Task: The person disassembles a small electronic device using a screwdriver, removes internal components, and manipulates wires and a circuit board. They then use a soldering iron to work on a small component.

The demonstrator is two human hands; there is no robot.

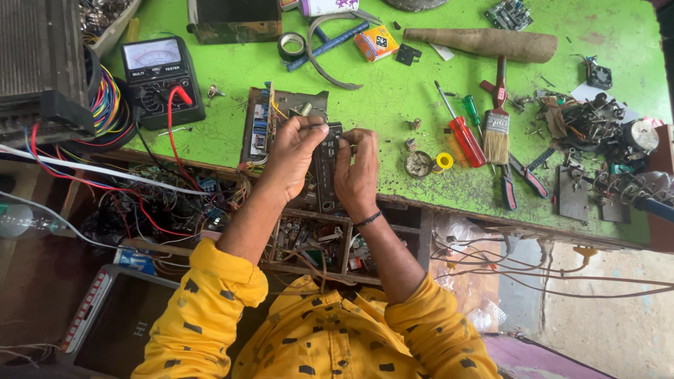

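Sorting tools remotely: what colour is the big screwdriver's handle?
Red, on the screwdriver lying on the green bench; head view.

Worn green workbench (393,105), open shelf (309,242) beneath; bare concrete floor (611,309) at right; daylight.

Left of the grip, an analogue multimeter (160,78) with red and black leads sits on the green bench (393,98). To the right lie a red-handled screwdriver (462,133), a paintbrush (497,123) and pliers (518,179); beyond, a roll of black tape (291,46).
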